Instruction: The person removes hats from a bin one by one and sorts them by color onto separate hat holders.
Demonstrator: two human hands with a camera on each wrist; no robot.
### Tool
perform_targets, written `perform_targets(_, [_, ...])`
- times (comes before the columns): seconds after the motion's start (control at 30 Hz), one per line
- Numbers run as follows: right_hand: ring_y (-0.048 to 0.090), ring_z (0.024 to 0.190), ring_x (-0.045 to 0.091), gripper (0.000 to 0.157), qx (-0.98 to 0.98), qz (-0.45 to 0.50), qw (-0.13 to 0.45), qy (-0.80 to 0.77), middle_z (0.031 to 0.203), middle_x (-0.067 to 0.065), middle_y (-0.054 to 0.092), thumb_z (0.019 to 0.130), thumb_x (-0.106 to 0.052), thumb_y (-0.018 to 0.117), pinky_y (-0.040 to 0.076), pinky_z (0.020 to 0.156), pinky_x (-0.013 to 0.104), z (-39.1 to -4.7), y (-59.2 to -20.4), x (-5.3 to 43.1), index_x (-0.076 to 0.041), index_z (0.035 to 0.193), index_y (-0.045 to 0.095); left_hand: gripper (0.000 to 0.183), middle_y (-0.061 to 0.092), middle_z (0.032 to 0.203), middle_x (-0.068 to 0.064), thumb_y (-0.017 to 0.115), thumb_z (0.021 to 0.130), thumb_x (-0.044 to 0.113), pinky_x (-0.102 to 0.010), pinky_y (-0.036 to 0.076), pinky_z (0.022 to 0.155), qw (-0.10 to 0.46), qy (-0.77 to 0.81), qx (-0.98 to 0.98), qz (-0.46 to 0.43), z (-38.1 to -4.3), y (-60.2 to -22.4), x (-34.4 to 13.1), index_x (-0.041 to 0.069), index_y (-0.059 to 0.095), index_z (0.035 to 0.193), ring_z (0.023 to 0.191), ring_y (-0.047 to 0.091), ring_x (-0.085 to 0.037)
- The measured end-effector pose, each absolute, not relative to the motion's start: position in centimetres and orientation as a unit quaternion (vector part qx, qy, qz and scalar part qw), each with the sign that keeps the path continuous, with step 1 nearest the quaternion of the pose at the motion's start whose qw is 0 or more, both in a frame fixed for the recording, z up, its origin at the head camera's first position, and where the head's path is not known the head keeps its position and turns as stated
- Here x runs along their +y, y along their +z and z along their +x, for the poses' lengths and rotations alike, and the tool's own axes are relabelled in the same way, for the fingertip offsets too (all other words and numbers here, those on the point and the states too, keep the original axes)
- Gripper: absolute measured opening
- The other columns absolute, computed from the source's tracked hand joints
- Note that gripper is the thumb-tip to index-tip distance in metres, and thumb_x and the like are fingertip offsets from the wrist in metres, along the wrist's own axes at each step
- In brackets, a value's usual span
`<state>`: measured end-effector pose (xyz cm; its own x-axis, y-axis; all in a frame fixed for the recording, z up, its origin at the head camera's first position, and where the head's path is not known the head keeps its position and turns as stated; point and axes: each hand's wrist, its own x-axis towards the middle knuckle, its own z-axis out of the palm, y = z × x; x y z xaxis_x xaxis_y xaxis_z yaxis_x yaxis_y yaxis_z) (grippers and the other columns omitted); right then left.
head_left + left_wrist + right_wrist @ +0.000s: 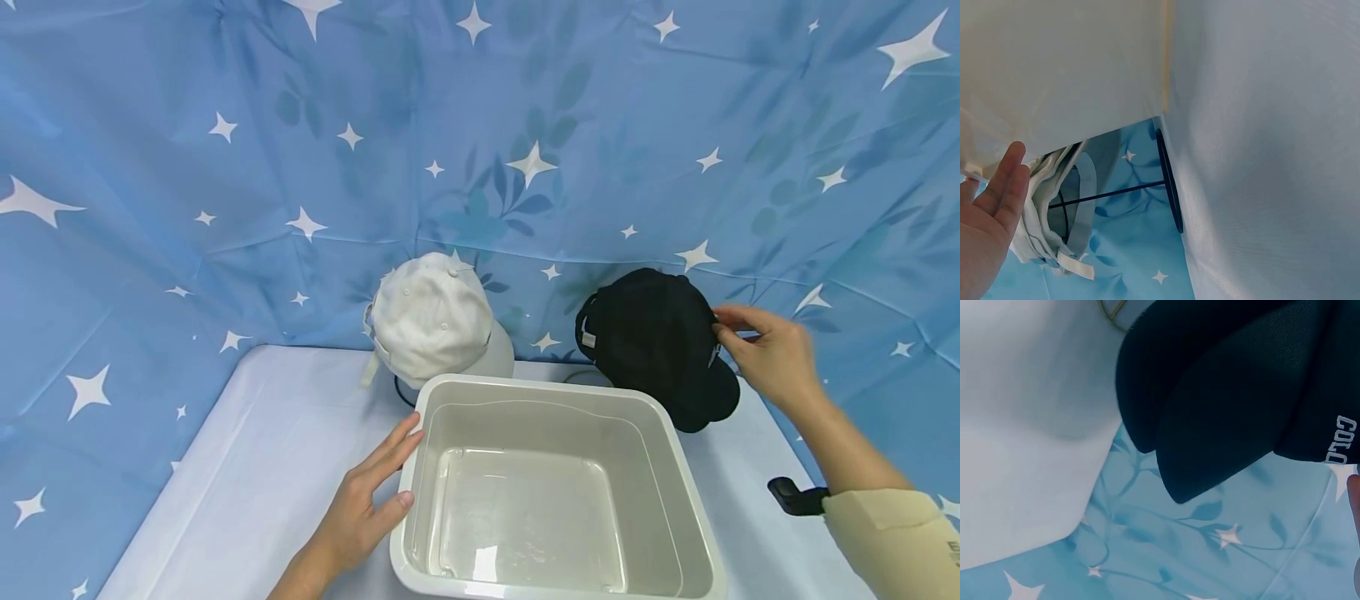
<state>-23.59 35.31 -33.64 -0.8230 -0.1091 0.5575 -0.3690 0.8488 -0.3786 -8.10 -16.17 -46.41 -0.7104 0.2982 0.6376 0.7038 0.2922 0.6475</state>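
A light grey plastic basin (540,387) stands on the table, nothing inside it. My left hand (360,500) touches its left rim with fingers extended; the left wrist view shows that hand (994,212) beside the basin wall (1054,69). Behind the basin's right corner is a black baseball cap (652,342), its brim toward the right. My right hand (772,350) pinches the cap's right edge between thumb and fingers. Up close, the cap (1235,400) shows white lettering; only a sliver of the right hand (1354,500) appears there.
A white baseball cap (435,321) sits behind the basin's left corner on a black wire stand (1169,181). Near the black cap a thin gold wire piece (1112,314) shows. A blue star-patterned curtain (480,125) hangs behind the white-covered table (285,433).
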Motion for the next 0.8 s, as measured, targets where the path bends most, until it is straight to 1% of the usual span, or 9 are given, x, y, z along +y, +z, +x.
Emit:
perform_targets(0.13, [0.040,0.081,-0.029,0.027,-0.925,0.123,0.266,0.244,0.106,0.028,0.074,0.095,0.003,0.069,0.034,0.070,-0.005,-23.4,-34.3,35.6,0.005,0.122,0.073,0.064,0.040,0.164,-0.018,0.060,0.088,0.001,-0.023,0.047,0.107,0.200,-0.500,-0.779,-0.321,-8.1,-46.4,-16.1,-0.003,0.051,0.152,0.150,0.042,-0.025])
perform_targets(0.2, [0.045,0.081,-0.023,0.028,-0.926,0.117,0.265,0.240,0.106,0.028,0.074,0.095,0.003,0.069,0.034,0.071,-0.005,-23.4,-34.7,35.7,0.004,0.122,0.073,0.064,0.040,0.164,-0.018,0.060,0.088,0.001,-0.023,0.046,0.108,0.200,-0.500,-0.780,-0.320,-8.1,-46.4,-16.1,-0.003,0.051,0.152,0.150,0.042,-0.026])
perform_targets(0.33, [0.066,0.086,0.012,0.029,-0.929,0.105,0.259,0.241,0.107,0.028,0.074,0.096,0.001,0.070,0.033,0.072,-0.004,-23.4,-35.3,35.9,0.005,0.124,0.072,0.064,0.040,0.164,-0.018,0.060,0.089,0.000,-0.022,0.044,0.110,0.198,-0.500,-0.780,-0.320,-8.1,-46.3,-16.1,-0.002,0.051,0.152,0.150,0.042,-0.026])
perform_targets(0.4, [0.067,0.089,0.028,0.030,-0.930,0.098,0.257,0.242,0.107,0.027,0.074,0.096,0.001,0.070,0.033,0.073,-0.004,-23.2,-35.5,35.9,0.004,0.125,0.072,0.064,0.040,0.164,-0.018,0.060,0.089,0.000,-0.022,0.043,0.111,0.199,-0.500,-0.779,-0.321,-8.1,-46.2,-16.1,-0.002,0.051,0.152,0.150,0.042,-0.027])
perform_targets(0.43, [0.067,0.090,0.029,0.030,-0.931,0.095,0.255,0.244,0.107,0.026,0.074,0.096,0.000,0.070,0.033,0.073,-0.004,-23.1,-35.5,36.0,0.004,0.126,0.071,0.064,0.040,0.164,-0.018,0.060,0.089,0.001,-0.022,0.042,0.111,0.198,-0.499,-0.780,-0.321,-8.1,-46.2,-16.2,-0.003,0.051,0.152,0.150,0.042,-0.027])
perform_targets(0.5, [0.066,0.091,0.027,0.031,-0.932,0.090,0.250,0.248,0.108,0.027,0.074,0.098,-0.003,0.069,0.034,0.073,-0.003,-23.0,-35.5,36.0,0.004,0.128,0.070,0.063,0.040,0.164,-0.018,0.060,0.089,0.001,-0.022,0.041,0.112,0.197,-0.497,-0.782,-0.320,-8.1,-46.2,-16.2,-0.003,0.051,0.152,0.150,0.042,-0.027])
perform_targets(0.63, [0.062,0.090,0.012,0.034,-0.936,0.076,0.237,0.249,0.113,0.027,0.073,0.101,-0.011,0.067,0.035,0.071,-0.003,-22.7,-35.3,36.0,0.003,0.132,0.069,0.063,0.040,0.165,-0.016,0.060,0.090,0.002,-0.021,0.038,0.114,0.192,-0.497,-0.786,-0.314,-8.1,-46.2,-16.4,-0.002,0.051,0.152,0.150,0.043,-0.026])
perform_targets(0.67, [0.062,0.090,0.013,0.035,-0.936,0.075,0.235,0.250,0.114,0.027,0.073,0.101,-0.012,0.067,0.035,0.070,-0.002,-22.7,-35.2,36.0,0.003,0.133,0.068,0.063,0.040,0.165,-0.017,0.060,0.090,0.002,-0.021,0.037,0.115,0.193,-0.497,-0.786,-0.314,-8.1,-46.2,-16.5,-0.002,0.051,0.152,0.149,0.043,-0.026])
perform_targets(0.8, [0.053,0.086,-0.007,0.036,-0.938,0.068,0.232,0.248,0.116,0.026,0.073,0.101,-0.015,0.066,0.036,0.069,-0.002,-22.2,-34.7,36.1,0.001,0.134,0.068,0.065,0.039,0.165,-0.020,0.059,0.089,0.001,-0.021,0.042,0.110,0.197,-0.504,-0.777,-0.321,-8.2,-45.9,-16.7,-0.003,0.049,0.153,0.149,0.043,-0.025])
